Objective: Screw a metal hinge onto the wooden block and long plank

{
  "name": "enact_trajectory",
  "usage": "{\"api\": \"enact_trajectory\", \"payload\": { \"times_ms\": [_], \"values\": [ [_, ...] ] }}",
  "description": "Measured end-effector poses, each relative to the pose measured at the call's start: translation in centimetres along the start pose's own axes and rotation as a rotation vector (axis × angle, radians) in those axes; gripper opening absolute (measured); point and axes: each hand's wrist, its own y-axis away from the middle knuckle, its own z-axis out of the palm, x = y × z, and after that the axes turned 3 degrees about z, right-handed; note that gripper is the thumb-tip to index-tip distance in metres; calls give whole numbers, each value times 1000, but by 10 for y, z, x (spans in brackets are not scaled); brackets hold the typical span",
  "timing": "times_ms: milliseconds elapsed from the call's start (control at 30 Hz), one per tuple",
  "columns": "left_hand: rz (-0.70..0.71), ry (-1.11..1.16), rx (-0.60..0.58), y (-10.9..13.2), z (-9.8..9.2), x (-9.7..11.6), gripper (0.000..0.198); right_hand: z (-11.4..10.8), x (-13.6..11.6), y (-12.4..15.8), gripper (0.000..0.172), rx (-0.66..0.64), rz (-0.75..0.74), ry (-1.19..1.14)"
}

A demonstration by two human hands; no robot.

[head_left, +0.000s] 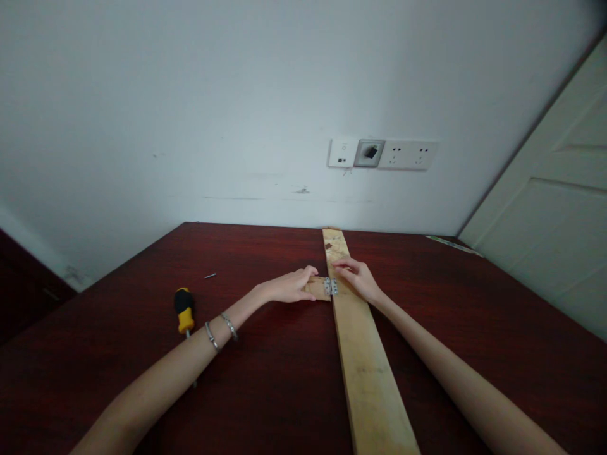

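Note:
A long pale wooden board (367, 366) lies lengthwise on the dark red table. Against its left edge sits a short wooden piece (318, 290), and a silver metal hinge (331, 287) spans the joint between the two. My left hand (289, 285) grips the short piece, thumb on its near side and fingers on the far side. Over the long board, just beyond the hinge, my right hand (360, 277) has its thumb and fingertips pinched together. Whatever may be between those fingertips is too small to make out.
A screwdriver (184, 309) with a black and yellow handle lies at the left, its shaft partly under my left forearm. Beyond it is a small metal pin or screw (210, 275). Wall sockets (408, 155) and a white door (559, 189) border the table (265, 392).

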Motion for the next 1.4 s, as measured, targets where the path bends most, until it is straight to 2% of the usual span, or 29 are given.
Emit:
{"api": "enact_trajectory", "payload": {
  "times_ms": [233,533,767,867,933,1067,1133,1233,1267,1400],
  "values": [
    [4,-16,6,-1,2,-4,59,-1,-3,1,21,7,11,-28],
    [-9,-20,-33,0,2,-6,86,-1,-2,1,21,11,16,-38],
    [10,-39,-13,3,-10,-1,84,-1,-1,0,23,26,29,-58],
    [19,-91,10,8,-23,0,78,-1,-1,1,23,28,38,-62],
    [27,-147,56,14,-35,-5,65,-1,0,1,23,32,47,-64],
    [0,-300,142,35,-70,-30,33,-2,3,1,24,33,58,-72],
    [-101,-381,159,51,-92,-48,26,-2,4,1,25,35,64,-79],
    [-392,-427,129,78,-123,-79,25,-2,4,1,25,39,71,-86],
    [-450,-428,107,88,-131,-88,23,-2,5,2,24,41,74,-87],
    [-594,-422,26,120,-147,-118,14,-2,4,2,23,51,82,-90]
  ]
}}
